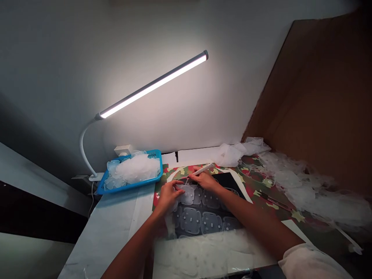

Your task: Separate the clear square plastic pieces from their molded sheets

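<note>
My right hand (pixel 205 180) grips a slim white pen-shaped tool (pixel 205 169), its tip pointing down and left. Close by on the left, my left hand (pixel 169 193) has its thumb and fingers closed at the edge of a small translucent sheet piece (pixel 187 194). Beneath both hands lies a dark sheet (pixel 225 180) covered with several translucent rounded shapes (pixel 190 221), which carry small pale marks. What exactly the tool's tip touches is too small to make out.
A blue basket (pixel 130 186) of translucent cut pieces (pixel 138 168) stands at the back left, beside a lit bar lamp (pixel 154 85). Translucent scraps (pixel 302 182) pile up along the right, near a brown cardboard panel (pixel 316 89). A camouflage-patterned cover (pixel 247 178) lies underneath.
</note>
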The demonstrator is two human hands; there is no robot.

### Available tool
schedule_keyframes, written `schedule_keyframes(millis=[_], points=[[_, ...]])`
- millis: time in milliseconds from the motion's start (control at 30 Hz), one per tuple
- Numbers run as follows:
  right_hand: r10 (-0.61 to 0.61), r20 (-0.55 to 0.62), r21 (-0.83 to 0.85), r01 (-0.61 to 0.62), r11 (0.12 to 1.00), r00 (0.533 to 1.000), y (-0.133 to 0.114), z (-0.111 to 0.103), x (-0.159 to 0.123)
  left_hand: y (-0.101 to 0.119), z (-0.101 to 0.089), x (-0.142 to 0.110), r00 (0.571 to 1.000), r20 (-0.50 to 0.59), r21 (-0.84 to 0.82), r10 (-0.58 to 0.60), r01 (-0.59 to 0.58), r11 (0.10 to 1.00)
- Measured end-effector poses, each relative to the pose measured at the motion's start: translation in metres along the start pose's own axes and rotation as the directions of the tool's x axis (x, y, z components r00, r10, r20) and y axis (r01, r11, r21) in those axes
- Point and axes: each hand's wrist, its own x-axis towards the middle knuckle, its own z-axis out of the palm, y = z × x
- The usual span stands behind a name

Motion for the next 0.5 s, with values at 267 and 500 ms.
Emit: schedule_keyframes(millis=[267,500], points=[[-0.022,-0.192,-0.204,-0.018,0.979,0.981,0.027,-0.007,0.025,0.003,-0.027,-0.052,0.99,-0.098,-0.289,-0.1,0.067,0.955],[-0.05,-0.147,-0.144,0.029,0.989,0.988,0.012,-0.012,0.019,0.017,-0.037,-0.08,0.971,-0.099,-0.509,-0.216,0.137,0.85]])
